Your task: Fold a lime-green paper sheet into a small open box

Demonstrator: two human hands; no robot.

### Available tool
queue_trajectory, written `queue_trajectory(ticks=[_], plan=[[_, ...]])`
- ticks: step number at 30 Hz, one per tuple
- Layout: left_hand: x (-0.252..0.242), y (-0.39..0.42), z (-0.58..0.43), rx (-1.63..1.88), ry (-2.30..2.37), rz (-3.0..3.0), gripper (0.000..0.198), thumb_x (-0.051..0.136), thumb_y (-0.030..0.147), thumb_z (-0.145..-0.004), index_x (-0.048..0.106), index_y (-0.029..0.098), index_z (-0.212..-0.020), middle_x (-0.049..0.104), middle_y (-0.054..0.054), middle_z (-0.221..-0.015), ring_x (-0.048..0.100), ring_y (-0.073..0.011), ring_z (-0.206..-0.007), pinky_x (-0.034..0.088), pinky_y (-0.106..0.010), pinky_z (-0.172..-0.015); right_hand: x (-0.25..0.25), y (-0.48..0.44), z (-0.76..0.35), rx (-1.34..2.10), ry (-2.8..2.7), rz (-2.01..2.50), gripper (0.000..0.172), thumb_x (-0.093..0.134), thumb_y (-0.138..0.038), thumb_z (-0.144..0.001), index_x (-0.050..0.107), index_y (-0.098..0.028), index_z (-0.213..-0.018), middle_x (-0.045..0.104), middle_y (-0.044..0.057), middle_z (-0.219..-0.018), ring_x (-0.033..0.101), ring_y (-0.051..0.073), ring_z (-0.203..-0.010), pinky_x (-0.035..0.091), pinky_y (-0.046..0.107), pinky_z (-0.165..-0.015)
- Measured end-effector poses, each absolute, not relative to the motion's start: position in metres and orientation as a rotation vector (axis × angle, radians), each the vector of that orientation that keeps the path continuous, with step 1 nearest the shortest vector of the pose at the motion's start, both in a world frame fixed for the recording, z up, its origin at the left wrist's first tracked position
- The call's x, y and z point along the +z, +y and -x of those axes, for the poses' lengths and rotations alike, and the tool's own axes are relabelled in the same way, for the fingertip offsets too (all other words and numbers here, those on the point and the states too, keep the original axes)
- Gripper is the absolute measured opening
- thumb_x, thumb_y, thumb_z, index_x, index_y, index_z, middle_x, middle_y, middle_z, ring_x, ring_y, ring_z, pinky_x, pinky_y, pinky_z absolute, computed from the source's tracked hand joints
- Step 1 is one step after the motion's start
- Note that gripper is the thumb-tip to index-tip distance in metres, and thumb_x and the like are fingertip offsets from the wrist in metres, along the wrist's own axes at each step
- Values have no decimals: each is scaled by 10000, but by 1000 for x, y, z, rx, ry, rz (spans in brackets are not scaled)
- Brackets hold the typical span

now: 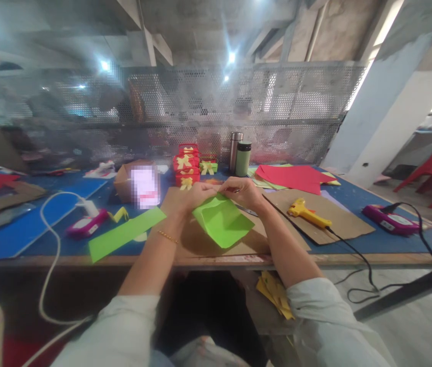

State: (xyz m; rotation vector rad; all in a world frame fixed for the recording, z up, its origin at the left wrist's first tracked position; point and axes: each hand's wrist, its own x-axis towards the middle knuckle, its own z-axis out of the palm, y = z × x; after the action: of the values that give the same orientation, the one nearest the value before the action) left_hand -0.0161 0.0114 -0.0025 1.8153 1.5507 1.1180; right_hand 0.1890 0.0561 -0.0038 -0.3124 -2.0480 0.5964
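Observation:
A folded piece of green paper (223, 221) is tilted up over brown cardboard at the middle of the table. My left hand (201, 194) pinches its far edge from the left. Close beside it, my right hand (242, 191) grips the same far edge with bent fingers. The fingertips of both hands nearly meet there, and what lies between them is too small to make out. A flat green strip (126, 234) lies left of my left forearm. Part of a metal tool, perhaps scissors, shows beside my right wrist.
Red boxes with yellow bows (187, 165), a small green box (208, 166) and two bottles (243, 159) stand at the back. Rightward are red paper (292, 177), a yellow glue gun (309, 214) with a cable and a purple power strip (389, 220). Another purple strip (87, 224) lies left.

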Motion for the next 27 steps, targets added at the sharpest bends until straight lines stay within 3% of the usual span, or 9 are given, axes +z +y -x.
queue_trajectory(ticks=[13, 27], plan=[[-9, 16, 17, 1145, 1484, -1790, 189, 680, 340, -824, 780, 180, -807, 709, -20, -699, 609, -132, -674, 403, -192, -559, -1, 58, -191, 473, -2139, 300, 176, 624, -199, -855, 791, -189, -802, 723, 46, -781, 628, 148, -705, 474, 257, -668], [-3, 7, 14, 1163, 1463, -1778, 223, 730, 397, -801, 780, 182, -832, 690, -22, -638, 633, -156, -661, 401, -203, -548, 0, 54, -192, 751, -2047, 489, 240, 661, -368, -807, 772, -157, -835, 730, 65, -801, 632, 167, -720, 479, 279, -676]])
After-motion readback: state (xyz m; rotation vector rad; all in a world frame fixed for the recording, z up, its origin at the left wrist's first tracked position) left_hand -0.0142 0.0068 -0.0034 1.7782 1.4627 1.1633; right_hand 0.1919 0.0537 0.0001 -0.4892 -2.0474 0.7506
